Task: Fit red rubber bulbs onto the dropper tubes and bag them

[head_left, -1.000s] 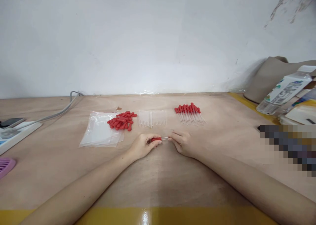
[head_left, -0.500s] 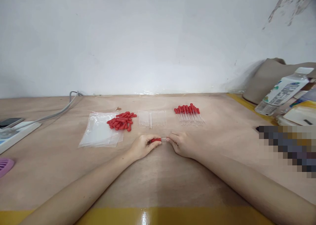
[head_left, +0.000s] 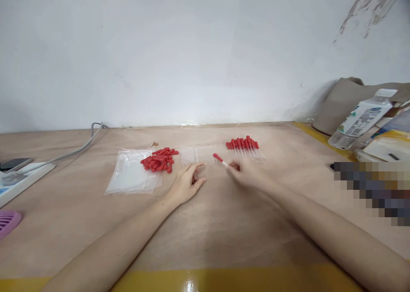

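My right hand pinches a dropper by its clear tube, the red rubber bulb pointing up and to the left. Just behind that hand lies a row of droppers with red bulbs, their clear tubes toward me. Nothing is in my left hand, whose thumb and fingers are apart over the table. Clear glass tubes lie side by side beyond my left hand. To their left, loose red rubber bulbs are heaped partly on clear plastic bags.
At the right stand a leaning plastic bottle, a beige bag and assorted packets. On the left are a white power strip with a grey cable, a phone and a purple plastic object. A white wall rises behind the table.
My left hand has let go of the red bulb and its fingers have parted. My right hand has moved up and to the right, carrying the dropper toward the row.
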`<action>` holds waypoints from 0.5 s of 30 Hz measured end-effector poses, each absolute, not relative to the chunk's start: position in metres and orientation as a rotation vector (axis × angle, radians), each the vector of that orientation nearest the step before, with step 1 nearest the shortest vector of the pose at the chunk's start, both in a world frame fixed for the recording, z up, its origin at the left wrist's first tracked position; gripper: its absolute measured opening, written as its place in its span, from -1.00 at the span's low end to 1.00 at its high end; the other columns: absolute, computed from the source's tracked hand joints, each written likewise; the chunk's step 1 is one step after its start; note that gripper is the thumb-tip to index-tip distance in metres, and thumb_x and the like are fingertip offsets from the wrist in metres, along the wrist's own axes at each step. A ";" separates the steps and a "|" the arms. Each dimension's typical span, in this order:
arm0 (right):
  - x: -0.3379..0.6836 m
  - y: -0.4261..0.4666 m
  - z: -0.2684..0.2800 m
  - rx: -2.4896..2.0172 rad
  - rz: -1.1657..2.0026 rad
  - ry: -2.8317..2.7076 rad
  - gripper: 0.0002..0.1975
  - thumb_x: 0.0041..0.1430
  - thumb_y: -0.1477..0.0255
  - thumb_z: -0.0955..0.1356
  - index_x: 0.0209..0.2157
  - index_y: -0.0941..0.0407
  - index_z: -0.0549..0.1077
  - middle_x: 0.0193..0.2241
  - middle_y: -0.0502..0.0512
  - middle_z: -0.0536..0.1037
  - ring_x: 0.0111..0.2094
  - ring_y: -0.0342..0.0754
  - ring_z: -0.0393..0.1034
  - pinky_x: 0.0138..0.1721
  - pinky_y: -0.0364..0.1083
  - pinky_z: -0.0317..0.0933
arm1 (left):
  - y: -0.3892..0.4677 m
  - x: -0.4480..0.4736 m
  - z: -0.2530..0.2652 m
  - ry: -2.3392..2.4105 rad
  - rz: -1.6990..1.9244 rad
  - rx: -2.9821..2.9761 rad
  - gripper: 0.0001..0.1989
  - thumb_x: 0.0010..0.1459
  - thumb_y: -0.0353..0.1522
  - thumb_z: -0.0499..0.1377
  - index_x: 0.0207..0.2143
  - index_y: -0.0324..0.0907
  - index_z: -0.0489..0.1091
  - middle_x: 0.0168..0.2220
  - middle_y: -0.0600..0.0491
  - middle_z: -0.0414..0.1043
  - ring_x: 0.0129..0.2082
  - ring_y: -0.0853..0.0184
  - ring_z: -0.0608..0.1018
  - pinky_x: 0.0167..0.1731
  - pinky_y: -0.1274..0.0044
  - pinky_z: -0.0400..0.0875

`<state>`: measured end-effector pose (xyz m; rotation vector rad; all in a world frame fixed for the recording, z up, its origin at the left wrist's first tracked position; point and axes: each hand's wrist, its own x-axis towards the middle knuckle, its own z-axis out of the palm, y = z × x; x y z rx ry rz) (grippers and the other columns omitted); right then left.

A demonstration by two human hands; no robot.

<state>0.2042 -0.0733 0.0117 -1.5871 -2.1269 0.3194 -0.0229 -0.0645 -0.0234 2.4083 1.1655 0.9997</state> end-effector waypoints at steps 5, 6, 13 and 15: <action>0.229 -0.022 0.017 -1.926 0.213 -1.648 -0.77 0.00 0.31 0.27 -0.61 0.10 0.42 -0.52 0.05 0.51 -0.44 -0.05 0.36 -0.48 -0.14 0.08 | -0.064 -0.023 -0.022 1.125 0.907 2.492 -0.76 0.13 -0.34 0.07 -0.14 -0.19 0.33 -0.39 0.05 0.31 -0.47 0.41 0.37 -0.36 0.51 0.34; 0.232 -0.014 0.015 -1.974 0.199 -1.586 -0.78 -0.01 0.29 0.27 -0.59 0.09 0.43 -0.50 0.06 0.52 -0.41 -0.03 0.37 -0.48 -0.14 0.08 | -0.064 -0.022 -0.021 1.128 0.896 2.490 -0.78 0.13 -0.34 0.07 -0.16 -0.20 0.35 -0.41 0.06 0.31 -0.47 0.41 0.37 -0.37 0.52 0.34; 0.231 0.001 -0.003 -2.070 0.124 -1.531 -0.75 0.01 0.25 0.24 -0.55 0.07 0.45 -0.47 0.09 0.51 -0.33 0.04 0.39 -0.40 -0.08 0.14 | -0.064 -0.022 -0.022 1.141 0.887 2.470 -0.81 0.14 -0.33 0.07 -0.23 -0.20 0.38 -0.41 0.05 0.33 -0.46 0.40 0.40 -0.39 0.54 0.33; 0.232 0.001 -0.006 -2.076 0.114 -1.550 -0.74 0.01 0.25 0.23 -0.56 0.07 0.44 -0.47 0.10 0.50 -0.33 0.04 0.39 -0.40 -0.07 0.15 | -0.064 -0.022 -0.022 1.141 0.883 2.469 -0.82 0.14 -0.34 0.07 -0.23 -0.21 0.38 -0.40 0.04 0.34 -0.46 0.41 0.40 -0.39 0.54 0.33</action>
